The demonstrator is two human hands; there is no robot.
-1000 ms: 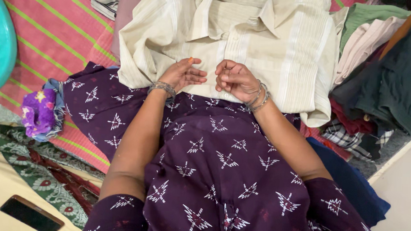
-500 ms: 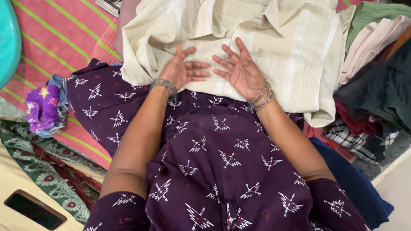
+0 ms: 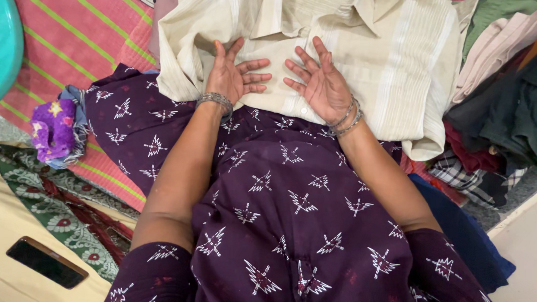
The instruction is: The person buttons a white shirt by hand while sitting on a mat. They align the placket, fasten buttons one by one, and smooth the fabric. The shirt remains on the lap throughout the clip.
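Your left hand (image 3: 234,77) and right hand (image 3: 321,81) lie side by side, fingers spread wide, gripping nothing. Both press the cream shirt (image 3: 399,60); the clothes pile (image 3: 512,101) sits at three o'clock.

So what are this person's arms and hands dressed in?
Both forearms are bare below short sleeves of dark purple cloth printed with white star-like motifs. The left hand has a stack of silver-coloured bangles at the wrist; the right hand wears a few thinner metal bangles. No rings can be made out.
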